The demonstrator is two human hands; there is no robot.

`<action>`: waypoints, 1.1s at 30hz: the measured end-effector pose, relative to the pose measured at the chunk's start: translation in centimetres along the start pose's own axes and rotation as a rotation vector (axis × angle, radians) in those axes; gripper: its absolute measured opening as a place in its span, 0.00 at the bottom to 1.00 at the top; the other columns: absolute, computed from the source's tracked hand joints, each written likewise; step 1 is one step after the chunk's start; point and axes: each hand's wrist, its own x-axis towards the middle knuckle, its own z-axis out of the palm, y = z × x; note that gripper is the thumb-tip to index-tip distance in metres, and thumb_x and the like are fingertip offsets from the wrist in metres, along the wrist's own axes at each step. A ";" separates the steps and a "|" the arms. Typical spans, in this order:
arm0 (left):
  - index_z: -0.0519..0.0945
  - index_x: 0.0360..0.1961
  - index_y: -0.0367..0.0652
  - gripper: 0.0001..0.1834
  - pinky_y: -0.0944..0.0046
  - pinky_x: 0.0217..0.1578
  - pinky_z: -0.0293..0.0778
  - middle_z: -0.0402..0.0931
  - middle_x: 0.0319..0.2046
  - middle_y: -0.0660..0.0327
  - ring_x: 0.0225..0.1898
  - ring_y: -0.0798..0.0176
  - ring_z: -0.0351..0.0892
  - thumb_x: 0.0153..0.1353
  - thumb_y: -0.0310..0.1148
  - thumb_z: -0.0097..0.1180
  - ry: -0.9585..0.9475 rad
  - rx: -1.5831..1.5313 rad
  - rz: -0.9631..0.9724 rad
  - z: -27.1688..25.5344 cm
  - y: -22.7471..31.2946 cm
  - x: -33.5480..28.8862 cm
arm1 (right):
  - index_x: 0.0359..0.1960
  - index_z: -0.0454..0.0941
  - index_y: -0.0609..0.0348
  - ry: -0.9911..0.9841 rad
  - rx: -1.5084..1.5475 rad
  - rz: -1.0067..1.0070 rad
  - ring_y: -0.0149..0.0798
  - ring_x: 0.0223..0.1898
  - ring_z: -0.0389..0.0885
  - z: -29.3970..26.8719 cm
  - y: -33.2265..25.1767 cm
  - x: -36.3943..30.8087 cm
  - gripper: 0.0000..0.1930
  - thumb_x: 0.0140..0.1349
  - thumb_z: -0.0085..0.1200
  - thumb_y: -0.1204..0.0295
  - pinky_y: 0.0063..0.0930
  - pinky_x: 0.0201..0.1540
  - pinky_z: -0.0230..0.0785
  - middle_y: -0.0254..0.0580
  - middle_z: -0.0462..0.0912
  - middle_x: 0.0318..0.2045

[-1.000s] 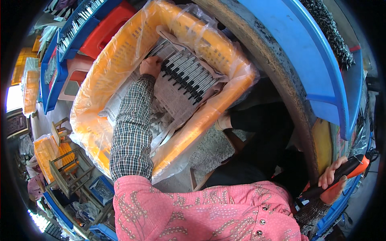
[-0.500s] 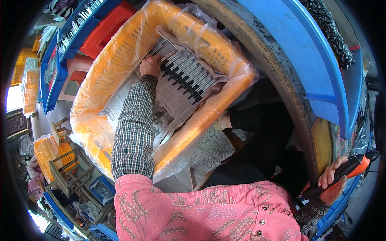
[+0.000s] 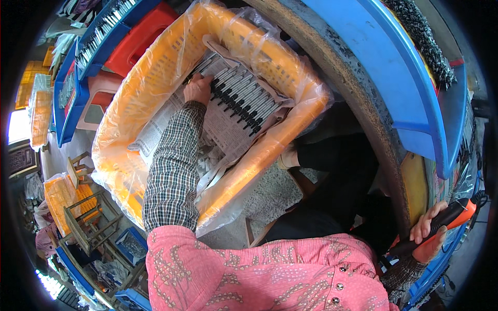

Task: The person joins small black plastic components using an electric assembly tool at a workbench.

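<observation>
My left hand (image 3: 197, 89) reaches into a yellow plastic basket (image 3: 110, 131) lined with clear plastic. Its fingers are bent together at the left end of a row of slim silvery rods with black ends (image 3: 244, 96). What they pinch, if anything, is hidden by the hand. The rods lie side by side on printed newspaper (image 3: 224, 128). Far to the right, my right hand (image 3: 429, 228) is wrapped around the black grip of an orange-and-black handheld power tool (image 3: 447, 222), perhaps an electric screwdriver.
A worn table edge (image 3: 358, 85) curves past the basket's right side, with a large blue plastic tray (image 3: 381, 62) on it. Dark bristly parts (image 3: 423, 39) are heaped behind that tray. Left of the basket stand a red stool (image 3: 136, 44), blue bins (image 3: 62, 111) and wooden stools (image 3: 85, 228).
My left hand has shifted slightly right and toward me along the row of rods. My right hand keeps its hold on the power tool.
</observation>
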 end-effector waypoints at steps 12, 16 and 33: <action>0.76 0.40 0.48 0.13 0.51 0.35 0.72 0.73 0.39 0.51 0.36 0.45 0.76 0.53 0.30 0.47 0.273 0.005 -0.096 0.0 -1.6 0.7 | 0.35 0.56 0.59 0.018 -0.011 -0.006 0.24 0.08 0.62 0.0 0.1 0.0 0.25 0.53 0.57 0.55 0.16 0.10 0.61 0.29 0.63 0.12; 0.72 0.42 0.45 0.14 0.53 0.33 0.74 0.71 0.39 0.48 0.36 0.46 0.76 0.52 0.28 0.48 0.111 0.134 -0.152 0.1 -1.9 1.2 | 0.35 0.56 0.59 0.006 0.004 0.008 0.24 0.08 0.62 -0.1 0.1 0.0 0.25 0.53 0.57 0.56 0.16 0.10 0.62 0.30 0.63 0.13; 0.72 0.35 0.38 0.08 0.54 0.28 0.75 0.73 0.35 0.49 0.31 0.47 0.78 0.54 0.27 0.45 0.033 0.341 -0.079 -0.5 -1.3 1.9 | 0.35 0.56 0.58 0.000 0.009 0.003 0.24 0.08 0.62 -0.1 0.1 0.1 0.25 0.53 0.58 0.55 0.17 0.11 0.62 0.30 0.62 0.12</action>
